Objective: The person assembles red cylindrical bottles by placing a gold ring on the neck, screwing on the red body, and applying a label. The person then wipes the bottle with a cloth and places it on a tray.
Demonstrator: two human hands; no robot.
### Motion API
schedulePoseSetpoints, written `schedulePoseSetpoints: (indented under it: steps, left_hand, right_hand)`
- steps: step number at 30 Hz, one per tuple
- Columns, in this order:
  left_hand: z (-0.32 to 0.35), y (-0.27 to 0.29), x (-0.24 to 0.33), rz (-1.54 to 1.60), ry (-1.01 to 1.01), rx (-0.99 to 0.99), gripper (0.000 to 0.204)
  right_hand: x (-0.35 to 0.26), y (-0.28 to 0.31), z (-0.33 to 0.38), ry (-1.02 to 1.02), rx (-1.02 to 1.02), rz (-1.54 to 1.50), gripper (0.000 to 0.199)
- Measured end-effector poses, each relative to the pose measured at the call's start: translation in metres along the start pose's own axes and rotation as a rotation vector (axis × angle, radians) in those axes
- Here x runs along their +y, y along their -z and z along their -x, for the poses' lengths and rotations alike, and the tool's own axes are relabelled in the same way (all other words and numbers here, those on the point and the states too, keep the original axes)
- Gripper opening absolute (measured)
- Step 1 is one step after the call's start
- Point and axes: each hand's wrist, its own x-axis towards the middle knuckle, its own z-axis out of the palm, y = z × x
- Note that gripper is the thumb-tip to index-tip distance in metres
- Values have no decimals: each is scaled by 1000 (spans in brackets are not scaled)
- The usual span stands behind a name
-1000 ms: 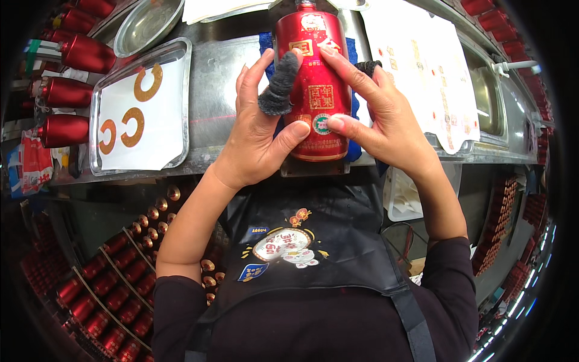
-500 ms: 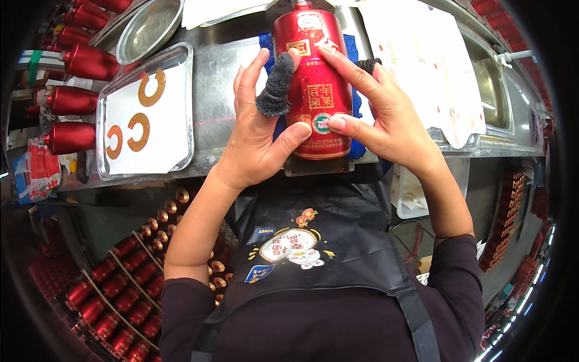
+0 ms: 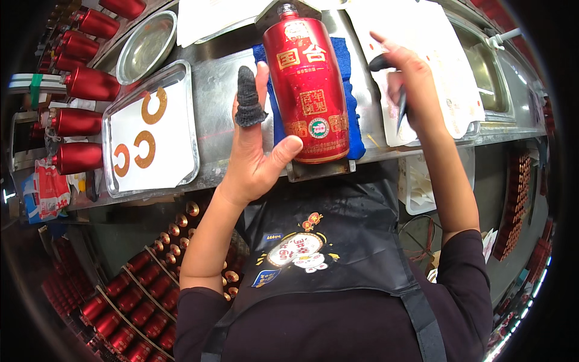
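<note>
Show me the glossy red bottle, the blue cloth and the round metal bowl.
Glossy red bottle (image 3: 309,83): head view, mid-body.
Blue cloth (image 3: 356,130): head view, its right part.
Round metal bowl (image 3: 164,31): head view, inner wall.

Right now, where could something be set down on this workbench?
Bare metal shows between the rectangular tray and blue cloth, beside the left hand; a narrower strip lies between cloth and white sheet. Crowded: the far left, with red bottles.

A red bottle (image 3: 307,78) lies on a blue cloth (image 3: 356,136) upon the bench (image 3: 212,96). The left hand (image 3: 250,151), stretched out, is just beside the bottle. The right hand (image 3: 416,78) is above a white sheet (image 3: 458,96). On the left, a tray (image 3: 194,136) carries three C-shaped pieces (image 3: 151,149), near a metal bowl (image 3: 148,48).
</note>
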Motion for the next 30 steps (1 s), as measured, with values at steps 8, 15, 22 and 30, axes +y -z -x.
schedulePoseSetpoints:
  steps: [8,15,22,30]
  left_hand:
    - [5,-16,2,236,56,-4,109]
    - [9,-12,2,175,50,60,100]
    - [5,-11,3,-98,-51,23,79]
    - [4,-11,3,-100,-73,19,87]
  right_hand:
    - [-6,18,15,-67,-48,-341,49]
    - [-39,-13,37,-8,-155,-132,23]
    - [-48,-43,36,471,-290,721,60]
    - [-25,-34,37,542,-266,711,67]
